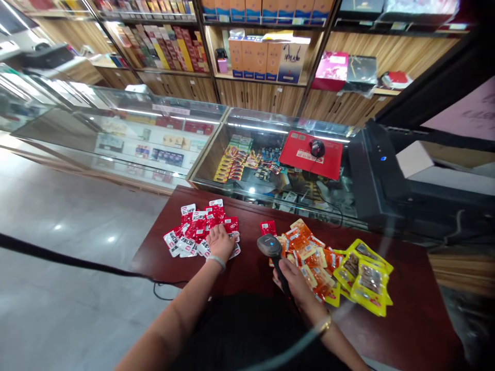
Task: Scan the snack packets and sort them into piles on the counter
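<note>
My left hand (219, 243) lies at the right side of a heap of red and white snack packets (193, 226), its fingers apart and touching the nearest ones. My right hand (292, 278) is wrapped round the handle of a black barcode scanner (273, 248), whose head is raised over the table. Just behind the scanner lies a single red packet (268, 228). Orange snack packets (303, 242) are piled to the right of the scanner, partly hidden by it and my right hand. Yellow-edged packets (369, 278) overlap at the far right of that pile.
The dark red wooden table (247, 273) meets a glass display counter (209, 165) at its back edge. A computer mouse (317, 148) rests on a red mat (296, 154) on the glass. A black monitor-like device (381, 170) stands at the right. Shelves with boxes (259, 56) line the wall.
</note>
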Available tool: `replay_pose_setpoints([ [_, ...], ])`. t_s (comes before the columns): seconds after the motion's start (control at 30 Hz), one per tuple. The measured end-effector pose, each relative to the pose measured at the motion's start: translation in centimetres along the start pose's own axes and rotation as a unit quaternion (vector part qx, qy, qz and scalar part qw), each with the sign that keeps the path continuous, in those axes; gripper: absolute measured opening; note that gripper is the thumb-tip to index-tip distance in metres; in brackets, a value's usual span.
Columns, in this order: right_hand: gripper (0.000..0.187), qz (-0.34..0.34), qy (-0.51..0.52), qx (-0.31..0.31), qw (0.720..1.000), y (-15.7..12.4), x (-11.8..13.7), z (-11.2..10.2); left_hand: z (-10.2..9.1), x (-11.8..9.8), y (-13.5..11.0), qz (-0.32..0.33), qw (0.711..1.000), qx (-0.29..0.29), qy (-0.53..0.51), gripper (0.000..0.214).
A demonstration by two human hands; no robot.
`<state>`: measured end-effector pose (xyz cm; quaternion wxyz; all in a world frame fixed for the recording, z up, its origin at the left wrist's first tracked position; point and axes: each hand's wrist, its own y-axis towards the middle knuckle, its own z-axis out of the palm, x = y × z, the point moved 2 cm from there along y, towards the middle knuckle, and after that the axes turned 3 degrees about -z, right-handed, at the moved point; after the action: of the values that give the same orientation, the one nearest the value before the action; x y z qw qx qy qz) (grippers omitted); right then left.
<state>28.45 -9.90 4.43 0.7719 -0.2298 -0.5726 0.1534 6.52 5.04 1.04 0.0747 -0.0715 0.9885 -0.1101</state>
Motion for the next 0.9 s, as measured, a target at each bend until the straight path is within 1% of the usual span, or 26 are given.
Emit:
replay_pose_setpoints([
  [0.1, 0.046, -0.013, 0.011, 0.008, 1.000, -0.2, 0.0, 0.5, 0.4, -0.3, 0.7, 0.017, 0.999, 0.017, 0.033, 0.061],
  [0.2, 0.048, -0.012, -0.003, -0.002, 1.000, -0.7, 0.2, 0.8, 0.5, -0.6, 0.8, 0.026, 0.998, 0.022, 0.048, 0.053],
  [0.27, 0.050, -0.009, -0.007, -0.012, 1.000, -1.0, 0.4, 0.9, 0.3, -0.5, 0.7, 0.032, 0.998, 0.009, 0.047, 0.055],
  [0.33, 0.051, -0.008, -0.010, -0.017, 1.000, -1.3, 0.4, 0.9, 0.1, -0.3, 0.8, 0.036, 0.999, -0.007, 0.037, 0.062],
  [0.4, 0.050, -0.008, -0.007, -0.024, 1.000, -1.4, 0.3, 0.9, -0.1, -0.1, 1.0, 0.037, 0.999, -0.002, 0.016, 0.067],
  [0.43, 0.050, -0.008, -0.004, -0.027, 1.000, -1.4, 0.3, 0.8, -0.1, 0.0, 1.2, 0.035, 0.999, 0.013, -0.003, 0.066],
  [0.47, 0.050, -0.008, 0.000, -0.028, 1.000, -1.4, 0.2, 0.8, 0.1, -0.1, 1.3, 0.033, 0.998, 0.042, -0.028, 0.059],
  [0.53, 0.049, -0.014, 0.008, -0.028, 0.999, -1.4, 0.1, 0.9, 0.9, -0.3, 1.3, 0.021, 0.985, 0.133, -0.111, 0.041],
  [0.6, 0.049, -0.024, 0.010, -0.025, 0.999, -1.3, 0.1, 1.0, 2.0, -1.0, 0.7, 0.007, 0.948, 0.225, -0.223, 0.033],
  [0.63, 0.050, -0.027, 0.011, -0.024, 0.999, -1.2, 0.1, 1.0, 2.6, -1.4, 0.2, 0.004, 0.925, 0.257, -0.279, 0.033],
  [0.7, 0.050, -0.031, 0.016, -0.026, 0.999, -1.2, 0.2, 1.1, 3.6, -2.2, -0.8, 0.003, 0.885, 0.285, -0.368, 0.037],
  [0.77, 0.049, -0.033, 0.020, -0.031, 0.999, -1.3, 0.4, 1.1, 4.3, -3.0, -1.9, 0.008, 0.861, 0.297, -0.412, 0.041],
  [0.83, 0.048, -0.035, 0.025, -0.038, 0.998, -1.4, 0.6, 1.1, 4.7, -3.4, -2.7, 0.018, 0.857, 0.303, -0.416, 0.042],
  [0.9, 0.047, -0.035, 0.030, -0.043, 0.998, -1.5, 0.7, 1.0, 4.8, -3.7, -3.0, 0.041, 0.869, 0.300, -0.392, 0.042],
])
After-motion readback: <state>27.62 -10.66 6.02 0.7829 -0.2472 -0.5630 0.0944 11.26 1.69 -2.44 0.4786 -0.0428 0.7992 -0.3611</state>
